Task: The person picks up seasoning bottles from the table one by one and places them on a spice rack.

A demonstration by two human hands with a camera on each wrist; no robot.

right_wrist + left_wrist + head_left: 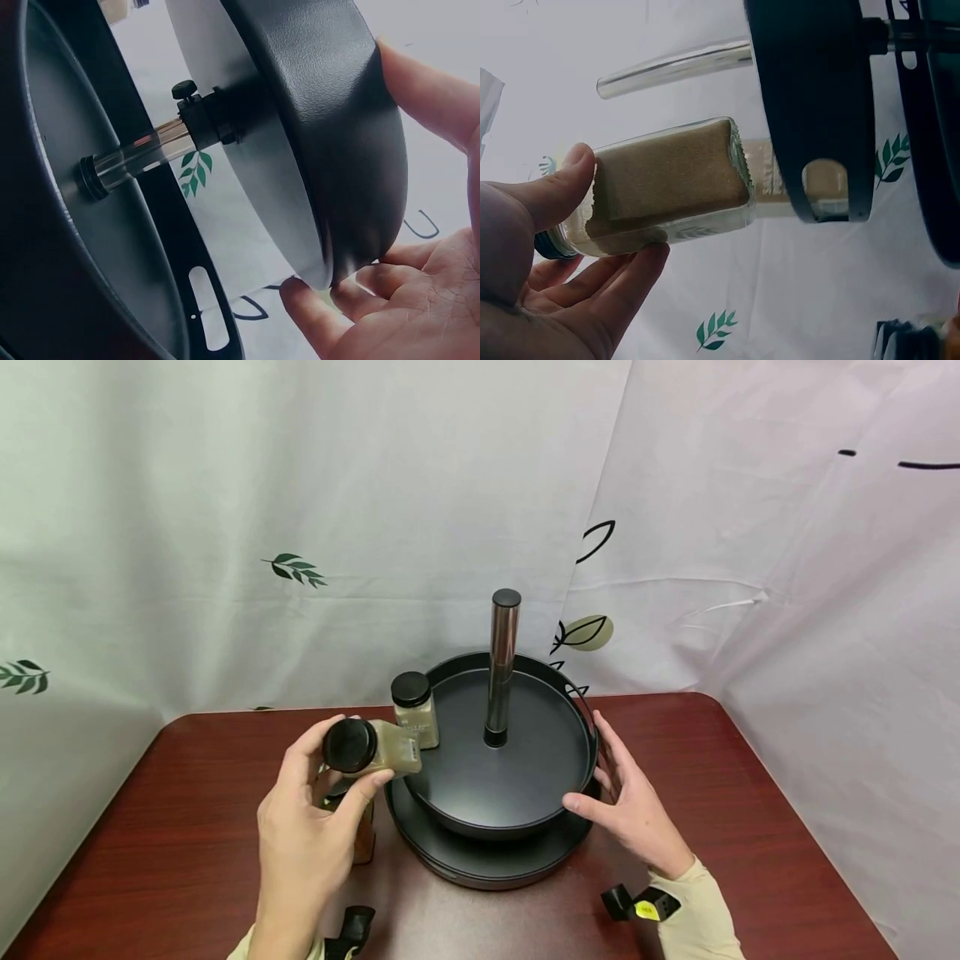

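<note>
My left hand (303, 827) grips a glass spice jar (393, 747) by its upper end, thumb on one side and fingers on the other. The jar is tipped, its black lid toward me; tan powder (667, 172) fills most of it. Close behind it, a similar spice jar (416, 718) stands upright at the left of the upper tray of a black two-tier rack (480, 793). On the right, my right hand (633, 802) holds that tray's outer wall, its thumb and bent fingers (360, 300) spread along it.
Partly hidden behind my left hand, a jar with reddish-brown contents (363, 839) stands on the wooden table (697, 760). A metal post (501, 668) rises from the middle of the rack. White curtain (420, 510) hangs behind the table and at both sides.
</note>
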